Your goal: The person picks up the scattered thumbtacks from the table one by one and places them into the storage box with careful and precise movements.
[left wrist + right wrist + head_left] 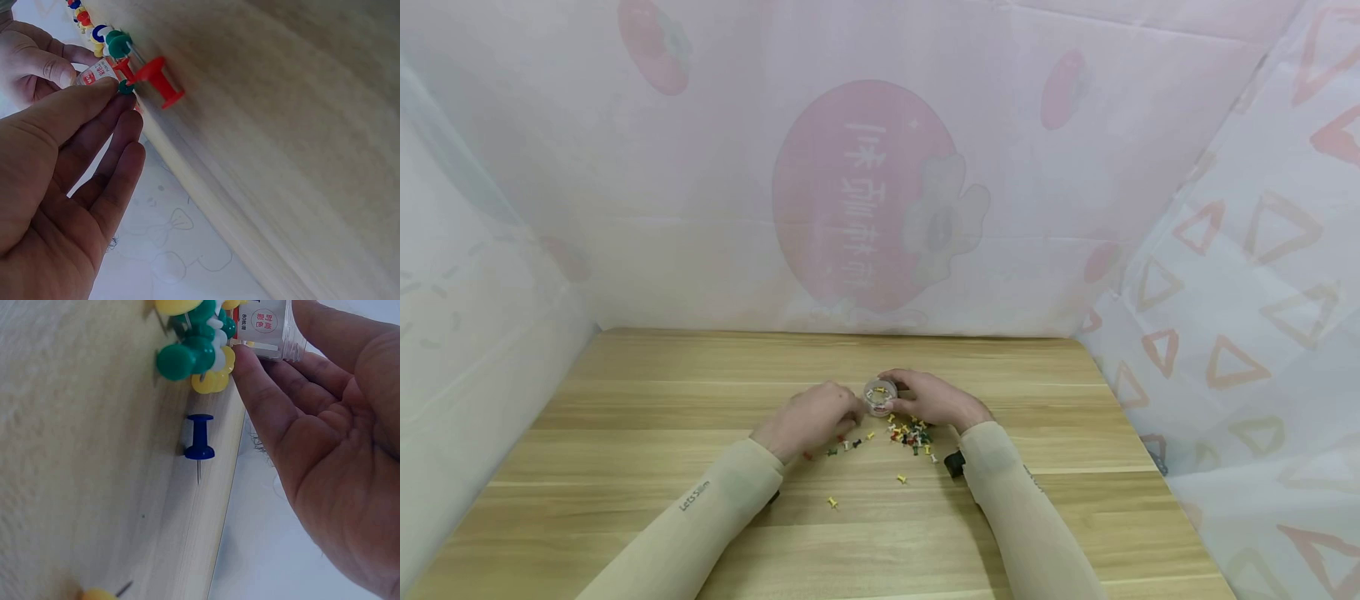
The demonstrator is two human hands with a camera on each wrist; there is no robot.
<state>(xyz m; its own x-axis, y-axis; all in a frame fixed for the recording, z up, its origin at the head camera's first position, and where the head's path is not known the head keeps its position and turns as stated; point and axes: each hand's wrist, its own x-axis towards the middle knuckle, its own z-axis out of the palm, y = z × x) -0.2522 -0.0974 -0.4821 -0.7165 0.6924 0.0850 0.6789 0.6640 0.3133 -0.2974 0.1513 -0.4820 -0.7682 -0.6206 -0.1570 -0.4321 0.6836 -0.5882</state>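
My right hand (936, 398) grips a small clear round jar (880, 409) with its thumb and fingers; several push pins lie inside. In the right wrist view the jar (265, 328) has a white label with red print. My left hand (812, 417) is just left of the jar. A green push pin (125, 87) is between its thumb and index fingertips in the left wrist view. Red push pins (161, 81) lie close by on the table. A mixed pile of coloured push pins (910, 433) sits in front of the jar.
Two yellow push pins, one (902, 479) nearer the pile and another (832, 502) farther forward, lie apart on the wooden table (647, 392). A blue push pin (199, 437) lies on its side below the right hand. Printed cloth (700, 208) hangs behind the table.
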